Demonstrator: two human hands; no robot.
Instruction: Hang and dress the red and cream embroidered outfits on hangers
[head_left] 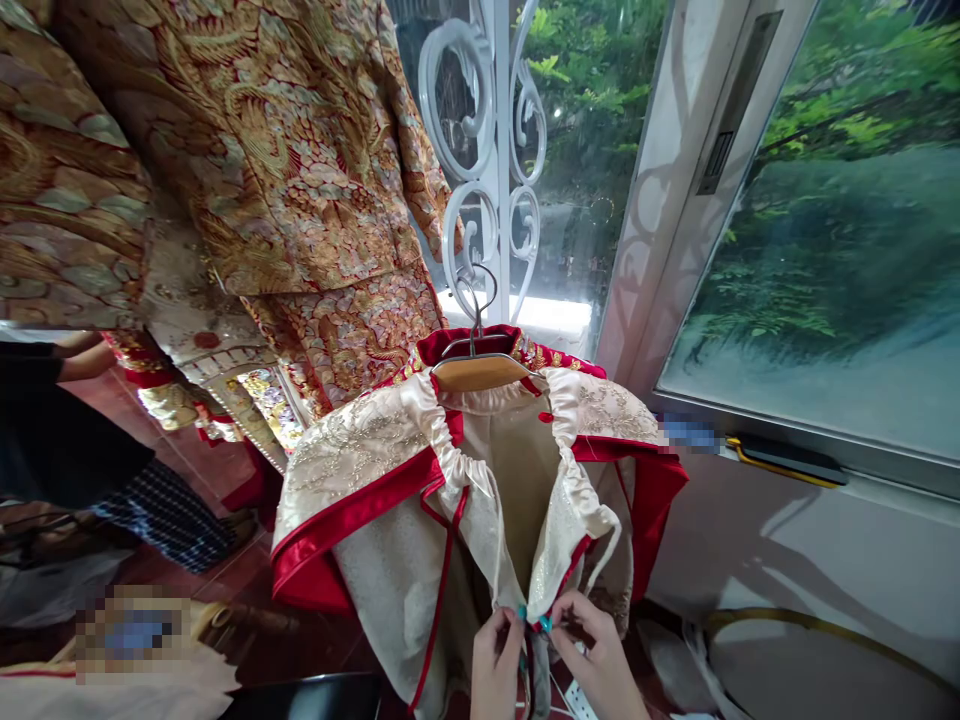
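A cream jacket [390, 535] with gold embroidery on the shoulders and red satin edging hangs in front of me. Its gathered neckline sits on a wooden hanger [484, 373] with a metal hook. At the lower part of the front opening, my left hand [496, 655] pinches one front edge between thumb and finger. Close beside it, my right hand [596, 650] is closed on the opposite front edge near its red trim. The fingertips nearly meet, and the exact fastening between them is too small to make out. Thin red and cream ties hang from the neckline.
Gold-and-red embroidered robes [300, 150] hang at upper left. Behind the hanger stands a white scroll grille [495, 150] before a window [825, 250]. A person in dark clothes [67, 430] is at left. A power strip [579, 700] lies below my right hand.
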